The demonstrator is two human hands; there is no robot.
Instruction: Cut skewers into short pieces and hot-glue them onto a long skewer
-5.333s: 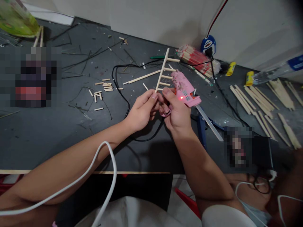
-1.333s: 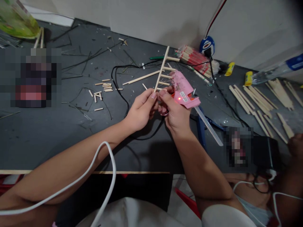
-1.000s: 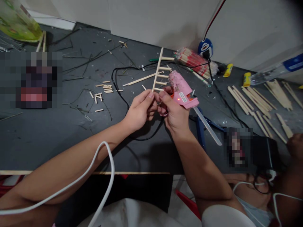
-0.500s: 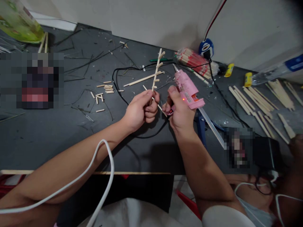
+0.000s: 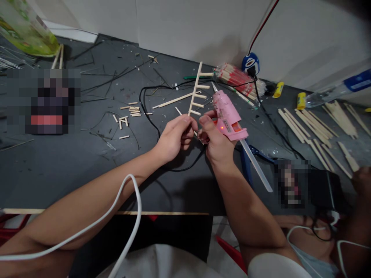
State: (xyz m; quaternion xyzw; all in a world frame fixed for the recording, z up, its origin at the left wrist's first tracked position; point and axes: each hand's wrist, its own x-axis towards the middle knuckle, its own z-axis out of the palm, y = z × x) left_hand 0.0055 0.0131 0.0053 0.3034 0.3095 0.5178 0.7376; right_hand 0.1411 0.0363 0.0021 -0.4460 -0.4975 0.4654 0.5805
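Between the thumb and fingers of my left hand (image 5: 177, 135) is the lower end of a thin wooden stick (image 5: 195, 89), upright and leaning slightly right. Several short pegs stick out from its right side like comb teeth. My right hand (image 5: 218, 141) is closed round the handle of a pink glue gun (image 5: 227, 112). The gun's metal nozzle points up and left, close to the pegs but apart from them. A red light glows on its body, and a clear glue stick (image 5: 256, 166) juts from its back.
Short cut pegs (image 5: 135, 110) lie left of centre, with dark thin strands around. Behind are a red-and-white bundle of sticks (image 5: 239, 79) and a blue plug (image 5: 251, 63). Flat wooden sticks (image 5: 315, 125) and a clear bottle (image 5: 327, 94) are at right, near another person's hand (image 5: 362, 181).
The wooden stick has turned in my left hand, so its pegs now show at full length pointing right. My right hand and the glue gun have shifted slightly left and down.
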